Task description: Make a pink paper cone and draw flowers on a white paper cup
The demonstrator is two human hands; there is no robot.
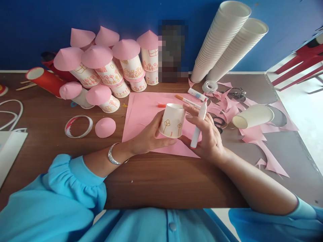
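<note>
A white paper cup (172, 121), upside down with yellow-brown flowers and a short red mark on its side, is between my hands above pink paper (141, 114). My left hand (148, 136) grips the cup's left side, thumb and fingers around it. My right hand (208, 136) holds a white marker (199, 126), its red tip upward, between thumb and fingers; the fingertips also touch the cup's right side. An orange-ended marker (188, 101) and a red cap (162, 105) lie on the paper behind the cup.
Several decorated cup towers with pink cones (97, 57) stand at the back left. Two tall cup stacks (222, 37) lean against the blue wall. Pink scraps (274, 161), black-handled scissors (219, 123), a tape roll (78, 126) and a lying cup (252, 117) are on the table (151, 181).
</note>
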